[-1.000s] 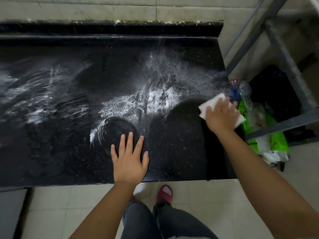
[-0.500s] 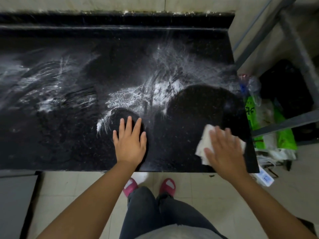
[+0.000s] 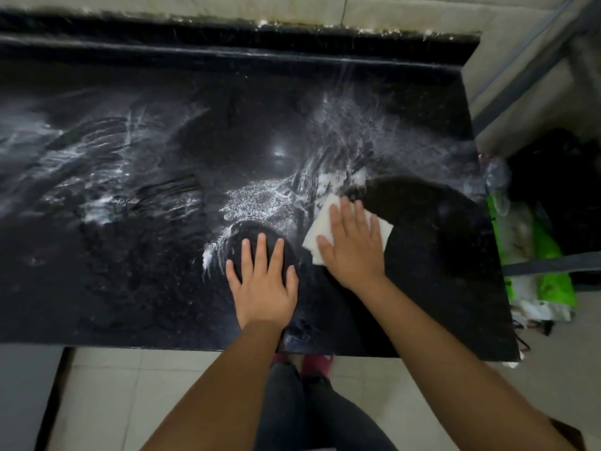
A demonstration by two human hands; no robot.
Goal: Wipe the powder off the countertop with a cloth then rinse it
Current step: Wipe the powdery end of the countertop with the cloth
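Currently:
right hand [image 3: 353,247]: flat, fingers straight, pressing the cloth [image 3: 320,227] onto the table [image 3: 130,288], just right of table centre.
left hand [image 3: 263,281]: flat, fingers spread, palm down on the table, just beside the right hand, holding nothing.
powder [image 3: 260,200]: thick white patch touching the cloth's far-left edge; thinner smears across the left half and far right.
wiped zone: dark arc right of the cloth, another round the left fingertips.
surroundings: green and white bags [image 3: 536,255] off the table's right end, beside a grey metal frame [image 3: 553,265]; tiled floor [image 3: 130,402], red slippers [image 3: 317,362] under the near edge.
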